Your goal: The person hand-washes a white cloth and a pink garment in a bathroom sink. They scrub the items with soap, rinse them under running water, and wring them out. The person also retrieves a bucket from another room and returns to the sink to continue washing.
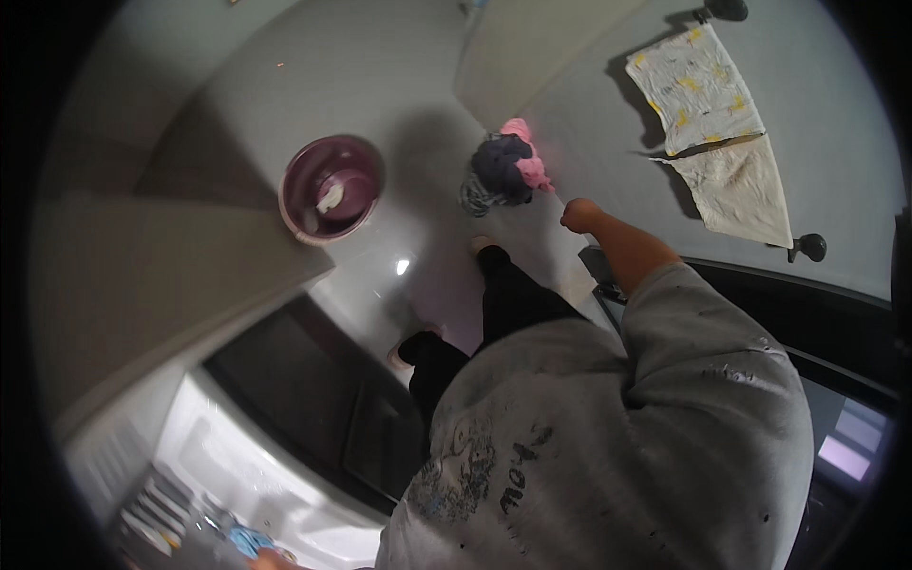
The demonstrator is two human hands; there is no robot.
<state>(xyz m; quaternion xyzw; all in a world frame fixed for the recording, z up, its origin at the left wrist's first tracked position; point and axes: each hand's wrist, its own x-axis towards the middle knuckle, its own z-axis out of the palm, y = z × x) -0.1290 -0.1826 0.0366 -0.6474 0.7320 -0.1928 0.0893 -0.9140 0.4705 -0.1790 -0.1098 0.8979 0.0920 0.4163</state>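
My right hand (581,216) is closed in a fist around what looks like a thin, pale mop handle, seen nearly end-on. A bundle of dark grey, pink and patterned cloth (503,169), apparently the mop head, lies on the floor beyond that fist. At the lower left edge, my left hand (269,560) is partly cut off by the frame. Its fingers meet a crumpled blue cloth (249,541) beside the white sink (285,491); whether they grip it is unclear.
A purple plastic bucket (291,196) with a whitish cloth (330,198) inside stands on the grey floor. A yellow-patterned cloth (702,89) and a cream cloth (741,189) hang at the right, near dark knobs. A dark cabinet front (292,385) lies below the sink's edge.
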